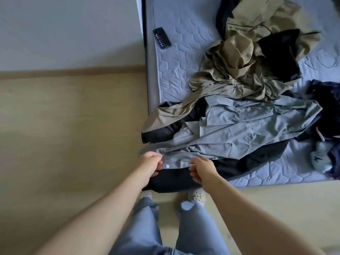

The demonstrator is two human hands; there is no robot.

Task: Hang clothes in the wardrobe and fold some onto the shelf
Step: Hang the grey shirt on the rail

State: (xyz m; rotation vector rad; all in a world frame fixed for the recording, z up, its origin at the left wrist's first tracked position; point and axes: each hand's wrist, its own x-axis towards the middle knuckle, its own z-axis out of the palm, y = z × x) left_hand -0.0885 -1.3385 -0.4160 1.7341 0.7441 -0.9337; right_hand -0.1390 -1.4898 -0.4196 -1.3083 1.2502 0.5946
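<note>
Grey-blue shirt (239, 129): on bed (184, 61), its buttoned hem edge pinched between left hand (150, 162) and right hand (202, 168) (one white button between them).

A quilted bed (184, 74) on a pale wooden floor (73, 126) carries a phone (162, 38) near its left edge and a heap of khaki garments (235, 70) mid-mattress. A grey-blue shirt (248, 129) spreads over dark clothing (244, 162) at the near corner, with pale socks (320, 159) by the near edge.
</note>
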